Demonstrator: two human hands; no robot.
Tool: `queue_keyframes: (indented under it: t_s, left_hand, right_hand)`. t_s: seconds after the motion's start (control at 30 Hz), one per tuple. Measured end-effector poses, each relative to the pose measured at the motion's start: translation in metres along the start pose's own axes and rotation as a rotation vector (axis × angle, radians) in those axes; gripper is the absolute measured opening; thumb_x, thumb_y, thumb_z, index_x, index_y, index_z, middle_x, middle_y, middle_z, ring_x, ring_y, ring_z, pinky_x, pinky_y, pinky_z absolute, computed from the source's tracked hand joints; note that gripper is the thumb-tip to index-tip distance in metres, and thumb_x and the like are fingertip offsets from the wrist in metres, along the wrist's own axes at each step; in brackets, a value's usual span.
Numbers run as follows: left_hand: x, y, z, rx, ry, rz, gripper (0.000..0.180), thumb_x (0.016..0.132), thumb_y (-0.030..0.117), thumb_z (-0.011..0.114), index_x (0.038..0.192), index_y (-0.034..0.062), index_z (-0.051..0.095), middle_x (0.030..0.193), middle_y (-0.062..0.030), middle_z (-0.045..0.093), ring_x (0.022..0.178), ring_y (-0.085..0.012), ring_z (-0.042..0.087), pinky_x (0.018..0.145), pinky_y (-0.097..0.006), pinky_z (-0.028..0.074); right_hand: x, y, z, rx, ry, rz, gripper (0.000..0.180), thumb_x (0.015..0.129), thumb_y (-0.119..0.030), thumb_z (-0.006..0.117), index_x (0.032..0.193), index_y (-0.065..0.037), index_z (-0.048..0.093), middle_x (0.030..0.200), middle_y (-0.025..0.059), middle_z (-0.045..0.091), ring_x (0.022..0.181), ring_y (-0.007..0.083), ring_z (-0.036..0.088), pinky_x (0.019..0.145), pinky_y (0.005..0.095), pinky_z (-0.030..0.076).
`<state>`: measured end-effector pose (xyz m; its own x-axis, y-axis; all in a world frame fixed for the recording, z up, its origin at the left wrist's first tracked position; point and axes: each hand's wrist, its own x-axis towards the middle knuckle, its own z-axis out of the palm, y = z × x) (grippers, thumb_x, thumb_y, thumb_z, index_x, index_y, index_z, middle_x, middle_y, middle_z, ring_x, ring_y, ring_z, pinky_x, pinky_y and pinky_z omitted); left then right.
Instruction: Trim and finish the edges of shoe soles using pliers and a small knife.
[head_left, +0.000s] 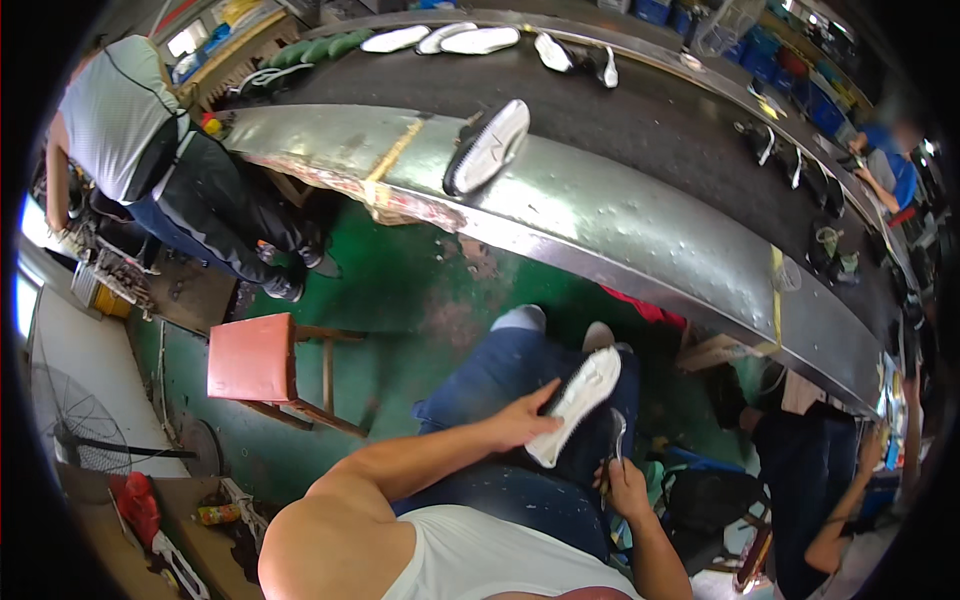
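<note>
The left hand is closed around the heel end of a shoe, fingers curled along its side, holding it sole up over the person's lap. The white sole faces the camera, its toe pointing up and to the right. Just below the shoe, the right hand is closed around a thin metal tool, whose tip rises beside the shoe's lower edge. Beyond the knees runs a curved metal conveyor edge with another shoe lying sole up on it. A red stool stands to the left on the green floor.
</note>
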<state>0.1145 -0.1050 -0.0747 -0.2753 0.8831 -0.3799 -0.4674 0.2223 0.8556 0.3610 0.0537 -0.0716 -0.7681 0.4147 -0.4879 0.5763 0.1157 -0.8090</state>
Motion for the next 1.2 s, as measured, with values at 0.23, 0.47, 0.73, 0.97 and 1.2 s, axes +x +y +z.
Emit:
queue_keyframes:
  t_s: [0.23,0.47,0.73,0.97,1.2]
  left_hand:
    - [0.013,0.132,0.017,-0.692,-0.333,0.207,0.064,0.102,0.035,0.056,0.155,0.0085,0.030,0.143,-0.0106,0.052,0.123,-0.0221,0.058,0.104,-0.040,0.048]
    - [0.079,0.163,0.010,-0.745,-0.202,0.146,0.073,0.099,0.066,0.034,0.143,0.0089,0.048,0.130,-0.0189,0.060,0.117,-0.0411,0.060,0.094,-0.058,0.051]
    - [0.080,0.183,0.017,-0.739,-0.192,0.137,0.065,0.103,0.060,0.031,0.139,0.0087,0.050,0.123,-0.0164,0.064,0.106,-0.0377,0.066,0.093,-0.052,0.055]
    - [0.083,0.178,0.023,-0.680,-0.120,0.126,0.063,0.102,0.060,0.036,0.137,0.0098,0.052,0.120,-0.0148,0.065,0.102,-0.0367,0.068,0.089,-0.051,0.056]
    - [0.080,0.188,0.042,-0.709,-0.096,0.152,0.063,0.103,0.058,0.034,0.135,0.0078,0.052,0.119,-0.0145,0.065,0.106,-0.0349,0.067,0.093,-0.051,0.055]
  right_hand:
    - [0.004,-0.011,-0.001,0.103,0.015,0.035,0.045,0.107,-0.038,0.042,0.105,0.003,0.060,0.083,0.0094,0.068,0.070,0.0168,0.065,0.066,0.0311,0.052]
    - [0.002,-0.034,-0.001,-0.107,0.036,0.037,0.038,0.105,-0.032,0.046,0.098,0.002,0.061,0.076,0.0111,0.068,0.069,0.0202,0.067,0.066,0.0342,0.052]
    - [-0.029,-0.071,0.008,-0.661,0.080,-0.116,0.038,0.090,-0.040,0.067,0.100,-0.003,0.065,0.094,0.0165,0.069,0.088,0.0321,0.069,0.075,0.0421,0.055]
    - [-0.006,-0.091,-0.016,-0.702,0.265,-0.502,0.059,0.080,-0.036,0.079,0.123,0.000,0.060,0.135,0.0200,0.050,0.123,0.0400,0.053,0.095,0.0454,0.051]
    - [0.066,-0.195,-0.047,-0.515,0.607,-0.969,0.091,0.077,-0.032,0.083,0.146,0.003,0.035,0.146,0.0251,0.040,0.131,0.0458,0.044,0.110,0.0508,0.038]
